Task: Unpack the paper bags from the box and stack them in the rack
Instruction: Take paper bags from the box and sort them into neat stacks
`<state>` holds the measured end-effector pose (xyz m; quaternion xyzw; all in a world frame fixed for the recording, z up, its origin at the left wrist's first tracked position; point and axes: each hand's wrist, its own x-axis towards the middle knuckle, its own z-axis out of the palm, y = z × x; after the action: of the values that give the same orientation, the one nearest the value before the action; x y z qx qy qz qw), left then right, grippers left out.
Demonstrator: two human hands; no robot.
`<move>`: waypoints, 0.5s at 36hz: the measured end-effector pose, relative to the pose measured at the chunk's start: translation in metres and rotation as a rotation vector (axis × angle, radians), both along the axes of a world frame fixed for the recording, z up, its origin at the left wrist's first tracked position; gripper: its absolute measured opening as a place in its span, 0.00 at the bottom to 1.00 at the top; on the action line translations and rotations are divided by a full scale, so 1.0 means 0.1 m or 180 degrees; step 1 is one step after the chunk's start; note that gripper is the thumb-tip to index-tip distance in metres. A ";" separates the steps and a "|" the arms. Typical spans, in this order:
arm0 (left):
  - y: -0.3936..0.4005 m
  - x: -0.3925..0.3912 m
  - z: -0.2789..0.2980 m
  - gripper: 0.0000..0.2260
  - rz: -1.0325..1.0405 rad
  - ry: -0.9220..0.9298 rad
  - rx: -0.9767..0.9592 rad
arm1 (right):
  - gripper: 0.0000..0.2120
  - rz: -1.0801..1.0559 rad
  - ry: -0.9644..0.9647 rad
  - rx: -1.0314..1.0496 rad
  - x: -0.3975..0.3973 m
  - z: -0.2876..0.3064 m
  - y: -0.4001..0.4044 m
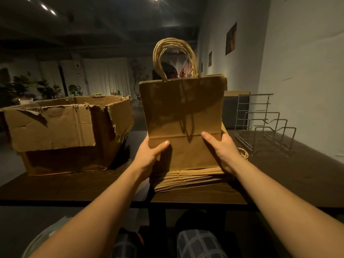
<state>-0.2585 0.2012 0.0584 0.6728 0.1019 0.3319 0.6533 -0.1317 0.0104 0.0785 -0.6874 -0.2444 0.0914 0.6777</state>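
While both hands grip its edges, the bag bundle [183,116] stands upright.

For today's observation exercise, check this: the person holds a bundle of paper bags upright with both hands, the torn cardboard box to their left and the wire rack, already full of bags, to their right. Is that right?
Not quite. The head view shows the wire rack holding no bags. The rest stands: both the left hand and right hand hold the bundle of paper bags upright, torn cardboard box to their left.
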 end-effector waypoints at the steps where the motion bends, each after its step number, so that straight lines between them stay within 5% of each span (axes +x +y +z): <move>1: 0.00 -0.02 0.00 0.16 -0.0029 -0.0004 -0.0098 | 0.27 0.0045 -0.0011 -0.0103 0.02 -0.02 -0.01; 7: 0.06 0.01 0.05 0.19 0.0311 0.0085 -0.0045 | 0.21 0.0045 -0.0362 -0.0106 0.01 0.01 0.05; 10: 0.04 0.03 0.20 0.33 0.1216 0.0232 0.0894 | 0.16 -0.0217 -0.0662 0.0089 -0.12 0.16 0.10; 12: -0.05 -0.03 0.34 0.35 0.1588 0.0074 0.1400 | 0.14 -0.0538 -0.0985 0.0158 -0.22 0.27 0.15; 18: -0.61 -0.04 0.69 0.35 0.0107 -0.0507 0.1377 | 0.09 -0.0685 -0.1684 -0.0351 -0.73 0.31 0.46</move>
<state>-0.2628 0.1405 0.1270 0.7671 -0.0123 0.4089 0.4942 -0.2042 0.0568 0.1097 -0.7451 -0.3331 -0.1504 0.5579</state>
